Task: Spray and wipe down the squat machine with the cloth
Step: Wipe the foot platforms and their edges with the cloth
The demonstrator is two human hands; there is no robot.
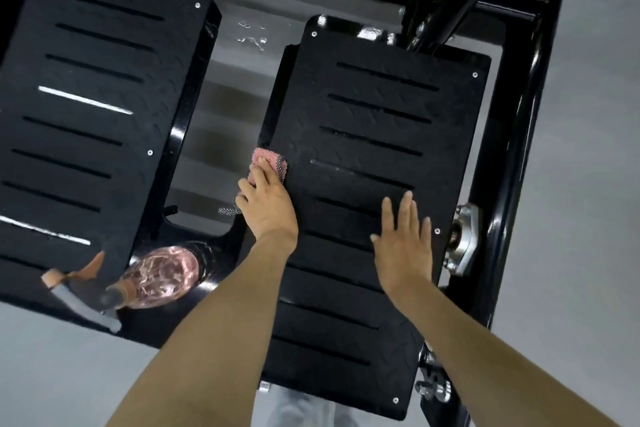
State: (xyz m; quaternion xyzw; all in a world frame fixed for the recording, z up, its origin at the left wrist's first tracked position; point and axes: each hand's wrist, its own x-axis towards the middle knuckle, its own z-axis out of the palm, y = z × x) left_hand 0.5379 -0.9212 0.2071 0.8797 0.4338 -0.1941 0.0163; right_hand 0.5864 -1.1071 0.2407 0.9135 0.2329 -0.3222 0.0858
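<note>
Mid-wipe: left hand point(266, 208) grips the pink cloth point(268, 161) at the right footplate point(363, 135)'s 9 o'clock edge. Right hand point(403, 246) lies flat, fingers released. Next, probably sweep toward 3 o'clock.

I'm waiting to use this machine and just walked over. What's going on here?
A person is wiping the squat machine's right foot plate. The left hand holds a pink cloth against the plate's inner edge, while the right hand rests flat on it. The spray bottle sits by the left plate.
</note>
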